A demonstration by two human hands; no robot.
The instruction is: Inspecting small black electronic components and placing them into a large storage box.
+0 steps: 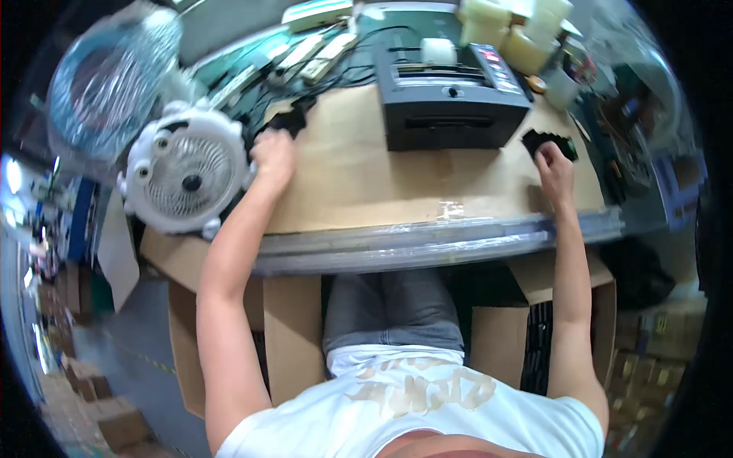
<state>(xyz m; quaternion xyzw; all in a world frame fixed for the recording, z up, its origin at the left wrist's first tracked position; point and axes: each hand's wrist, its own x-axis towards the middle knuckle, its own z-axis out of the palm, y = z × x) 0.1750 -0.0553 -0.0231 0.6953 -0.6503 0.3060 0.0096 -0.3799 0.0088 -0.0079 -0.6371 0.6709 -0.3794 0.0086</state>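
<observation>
My right hand (556, 168) is closed in a pinch on a flat black piece with a jagged edge (563, 145), held over the right part of the table. Out to the left, beside the fan, my left hand (273, 156) has its fingers bent together at the lower edge of another black piece (292, 119). That piece is blurred, and its exact kind does not show. Between my hands, toward the back, stands a black box-shaped machine (454, 114) with a front slot and a white roll (438, 52) on top.
A white round fan (191, 172) stands at the left, with a plastic-wrapped ring-shaped thing (107, 76) behind it. Power strips (328, 57) and cables lie at the back. Tape rolls (527, 49) are stacked back right. Open cardboard boxes (292, 336) flank my legs below the cardboard-covered table (343, 179).
</observation>
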